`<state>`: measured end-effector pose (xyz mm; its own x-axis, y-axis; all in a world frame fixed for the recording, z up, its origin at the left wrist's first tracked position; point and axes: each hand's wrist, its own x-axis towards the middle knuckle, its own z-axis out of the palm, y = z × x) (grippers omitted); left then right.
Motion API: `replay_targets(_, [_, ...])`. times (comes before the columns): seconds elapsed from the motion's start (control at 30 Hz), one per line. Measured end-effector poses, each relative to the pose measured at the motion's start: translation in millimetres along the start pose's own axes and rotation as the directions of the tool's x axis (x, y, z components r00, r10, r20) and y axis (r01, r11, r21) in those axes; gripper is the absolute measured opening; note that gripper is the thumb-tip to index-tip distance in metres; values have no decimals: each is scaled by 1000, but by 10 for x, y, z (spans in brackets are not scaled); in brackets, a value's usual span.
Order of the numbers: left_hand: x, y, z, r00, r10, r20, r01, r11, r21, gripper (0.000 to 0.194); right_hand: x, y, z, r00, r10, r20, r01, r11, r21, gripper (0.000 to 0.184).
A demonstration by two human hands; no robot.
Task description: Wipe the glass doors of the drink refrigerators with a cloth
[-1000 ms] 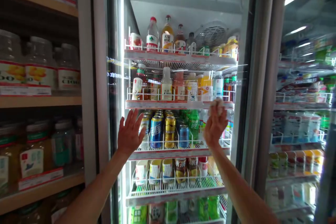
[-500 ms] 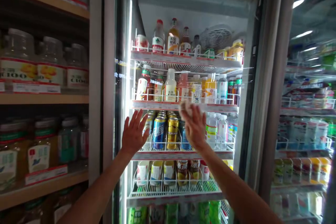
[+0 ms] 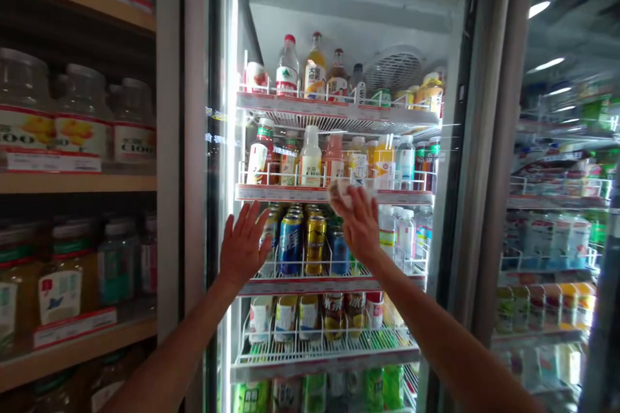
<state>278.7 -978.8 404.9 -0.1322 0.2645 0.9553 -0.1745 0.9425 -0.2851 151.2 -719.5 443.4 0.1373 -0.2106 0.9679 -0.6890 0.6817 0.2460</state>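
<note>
My left hand (image 3: 242, 246) is spread open, with its palm toward the glass door of a drinks fridge (image 3: 339, 45). My right hand (image 3: 357, 226) is raised on the same glass, its fingers over a small white wad of cloth (image 3: 340, 192). The wad sits level with the edge of a white wire shelf (image 3: 329, 194). Behind the glass, right by my hands, stand rows of blue and gold drink cans (image 3: 303, 245). Bottled drinks fill the shelves above. Whether my left palm touches the glass is hard to tell.
On the left, wooden shelves (image 3: 77, 182) hold large plastic jars and bottles with price strips. A metal door frame (image 3: 489, 142) divides this fridge from a second glass-door fridge (image 3: 552, 142) on the right, stocked with drinks. Further bottles fill the lower shelves.
Over the last second, my right hand and the white cloth have moved left across the glass, closer to my left hand. My left hand has stayed almost still.
</note>
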Motion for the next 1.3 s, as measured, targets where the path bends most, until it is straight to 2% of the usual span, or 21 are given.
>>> replay_targets(0.07, [9,7,-9,1000,-4,-1,4,1000,-12,66,-42,36,-59,987,-131,89,130,991,11,50])
replay_targets(0.1, [16,15,-17,1000,-3,-4,3,1000,-15,66,-30,165,-97,994,-89,62,90,996,-12,48])
replay_targets(0.17, [26,31,-32,1000,-1,-2,1,1000,-12,67,68,510,-150,981,164,-98,-172,983,-70,47])
replay_targets(0.23, [30,40,-39,1000,-3,2,3,1000,1,66,213,739,-142,876,409,-255,-436,898,-59,49])
replay_targets(0.27, [28,40,-40,1000,-7,6,7,1000,7,66,272,745,-117,834,472,-285,-503,863,-43,50])
replay_targets(0.3, [25,38,-38,1000,-11,9,11,1000,11,66,305,674,-84,830,485,-275,-512,858,-34,52])
replay_targets(0.4, [9,24,-29,1000,-11,15,11,1000,11,65,232,215,-6,966,251,-66,-253,967,-23,53])
replay_targets(0.43, [6,19,-26,1000,-8,17,8,1000,12,65,169,90,-3,992,121,19,-121,993,-5,53])
replay_targets(0.5, [3,14,-21,1000,-2,17,2,1000,19,65,52,46,-37,994,-50,99,48,999,24,51])
replay_targets(0.53, [3,14,-20,1000,-2,17,1,1000,25,65,24,135,-67,996,-41,77,40,999,14,51])
replay_targets(0.6, [5,17,-16,1000,1,20,-2,999,34,66,67,446,-120,983,167,-75,-170,985,-27,50])
replay_targets(0.67, [6,20,-13,1000,2,21,-3,999,36,65,221,703,-127,879,410,-242,-428,904,-24,51])
replay_targets(0.7, [5,21,-11,1000,0,21,0,999,34,65,312,734,-107,832,475,-286,-498,867,-12,52])
replay_targets(0.73, [4,22,-9,1000,-4,23,4,1000,30,65,393,684,-72,820,491,-295,-514,858,-2,53])
replay_targets(0.8, [2,21,-9,1000,-14,25,13,1000,17,64,485,379,21,887,399,-233,-408,913,10,54])
replay_targets(0.87, [2,19,-13,1000,-11,22,11,1000,8,64,468,-8,103,973,201,-111,-198,980,35,56])
replay_targets(0.97, [9,20,-27,1000,4,13,-4,1000,21,65,336,-210,114,1000,7,-18,-6,999,48,58])
replay_targets(1.07, [17,30,-38,1000,6,16,-7,999,43,65,279,149,33,980,150,-128,-152,988,-3,54])
replay_targets(1.17, [21,39,-39,1000,-4,23,3,999,42,64,335,400,5,883,383,-272,-396,918,8,51])
replay_targets(1.23, [19,39,-37,1000,-9,25,8,999,34,64,334,246,36,888,384,-254,-390,920,25,54])
replay_targets(1.3, [18,35,-35,1000,-9,19,9,1000,30,64,258,-70,81,958,248,-146,-246,969,37,59])
